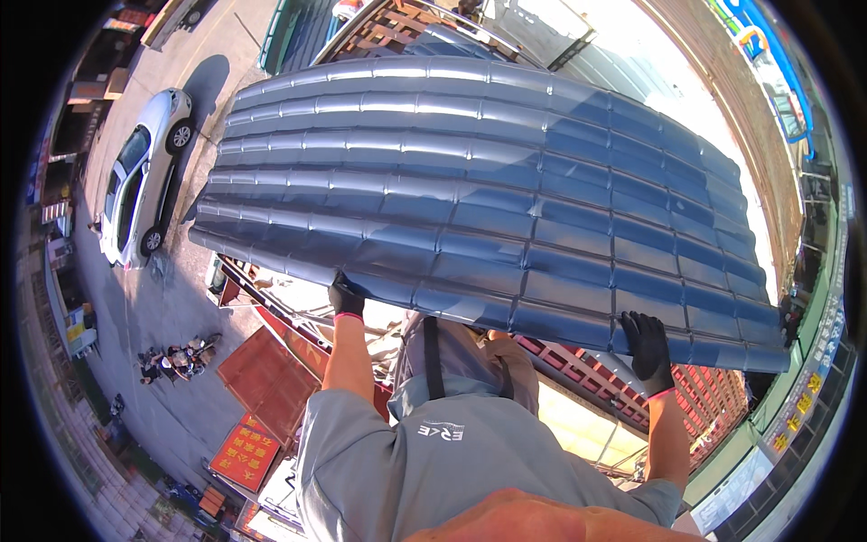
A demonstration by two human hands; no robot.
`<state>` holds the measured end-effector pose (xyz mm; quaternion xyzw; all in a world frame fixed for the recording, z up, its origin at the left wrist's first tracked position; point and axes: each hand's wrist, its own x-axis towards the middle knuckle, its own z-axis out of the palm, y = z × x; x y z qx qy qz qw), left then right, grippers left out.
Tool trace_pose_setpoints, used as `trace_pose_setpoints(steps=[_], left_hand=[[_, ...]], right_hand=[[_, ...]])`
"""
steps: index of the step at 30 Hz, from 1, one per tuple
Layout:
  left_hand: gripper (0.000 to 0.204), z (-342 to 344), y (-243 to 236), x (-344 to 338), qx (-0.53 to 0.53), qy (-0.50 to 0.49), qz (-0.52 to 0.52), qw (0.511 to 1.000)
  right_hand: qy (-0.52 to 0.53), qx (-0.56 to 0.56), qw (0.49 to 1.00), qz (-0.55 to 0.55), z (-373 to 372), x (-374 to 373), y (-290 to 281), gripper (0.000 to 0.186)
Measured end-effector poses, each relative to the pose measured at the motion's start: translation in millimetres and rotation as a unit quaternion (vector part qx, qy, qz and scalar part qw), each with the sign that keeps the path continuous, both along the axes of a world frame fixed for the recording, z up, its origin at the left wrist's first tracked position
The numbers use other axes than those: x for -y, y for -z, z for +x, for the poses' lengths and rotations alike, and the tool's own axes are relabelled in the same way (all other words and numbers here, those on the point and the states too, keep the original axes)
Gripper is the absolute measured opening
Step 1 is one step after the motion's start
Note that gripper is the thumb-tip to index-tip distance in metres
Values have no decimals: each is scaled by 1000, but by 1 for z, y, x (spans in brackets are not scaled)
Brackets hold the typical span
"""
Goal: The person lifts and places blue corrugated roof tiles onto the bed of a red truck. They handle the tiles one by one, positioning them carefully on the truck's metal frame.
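1. While both arms reach up from the lower part of the frame, a dark blue-grey roofing sheet [470, 194] with ribbed, tile-like rows spreads across the centre, from left of the middle to the right side.
2. At centre left, the left hand [346, 298], in a black glove, grips the sheet's lower edge; part of the hand is hidden there.
3. Right of centre, the right hand [647, 350], also black-gloved, grips the same edge with its fingers laid over the upper face; its thumb cannot be made out.
4. Sunlight and shadow divide the sheet's surface.
5. Below its edge, at lower right, shows a red lattice [709, 402].
6. A grey shirt [506, 456] fills the bottom centre.
7. At upper left stands a silver car [149, 176]; at lower left are a motorbike [185, 359] and a red sign [244, 452].
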<state>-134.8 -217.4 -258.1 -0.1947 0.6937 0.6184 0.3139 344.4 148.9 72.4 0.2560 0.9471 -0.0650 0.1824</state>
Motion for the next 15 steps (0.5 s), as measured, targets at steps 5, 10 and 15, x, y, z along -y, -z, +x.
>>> trace_pose_setpoints(steps=[5,10,15], left_hand=[[31,47,72,-90,-111,196,-108,968],[25,131,178,-138,16,30,20,999],[17,278,147,-241,139,-5,-11,990]], right_hand=[[65,20,998,4,107,-22,54,63],[67,121,989,59,259,-41,138,53],[347,238,907,13,440,-17,263,59]])
